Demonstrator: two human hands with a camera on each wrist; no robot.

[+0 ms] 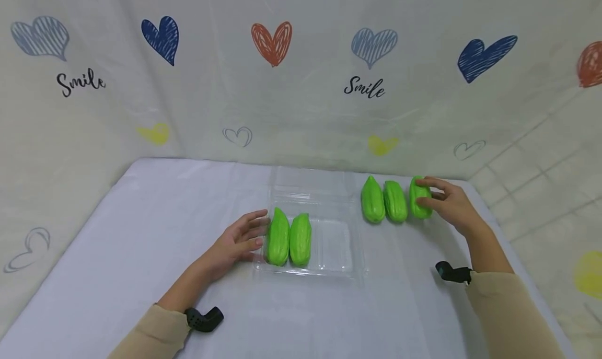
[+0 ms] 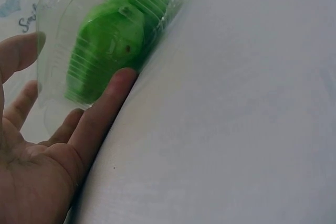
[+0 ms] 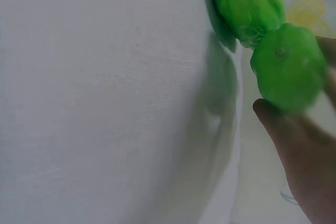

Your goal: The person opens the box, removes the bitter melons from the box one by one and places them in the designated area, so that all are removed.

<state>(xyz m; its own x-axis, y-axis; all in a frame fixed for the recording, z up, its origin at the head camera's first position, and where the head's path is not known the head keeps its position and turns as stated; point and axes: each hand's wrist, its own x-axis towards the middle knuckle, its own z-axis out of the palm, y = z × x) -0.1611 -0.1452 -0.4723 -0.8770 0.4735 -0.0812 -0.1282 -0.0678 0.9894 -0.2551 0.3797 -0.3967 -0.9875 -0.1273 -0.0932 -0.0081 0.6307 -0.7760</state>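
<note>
Along the far side of the scene hangs a pale backdrop (image 1: pixel 305 108), printed with hearts in blue, red, yellow and grey and with the word "Smile" twice. In front of it spreads the table (image 1: pixel 117 244), covered in white cloth. Two beige sleeves (image 1: pixel 510 309) reach over it from the near left and near right. Near the middle lies a clear plastic container (image 1: pixel 333 244), with a clear flap-like section on its far side. At its left wall is the left hand (image 1: pixel 239 241), fingers extended and parted, touching the plastic without gripping it. Well to the right, the right hand (image 1: pixel 447 202) holds a green gourd (image 1: pixel 419 198) between thumb and fingers, at the far right of the table; whether that gourd is raised, I cannot tell. Just left of it rest two more gourds (image 1: pixel 395 203) side by side, one with a pointed far end. Another pair of gourds (image 1: pixel 278 241) stands lengthwise in the container, filling its left part and leaving the right part bare. Smallest are the black wrist devices (image 1: pixel 205 320), one by each cuff.
</note>
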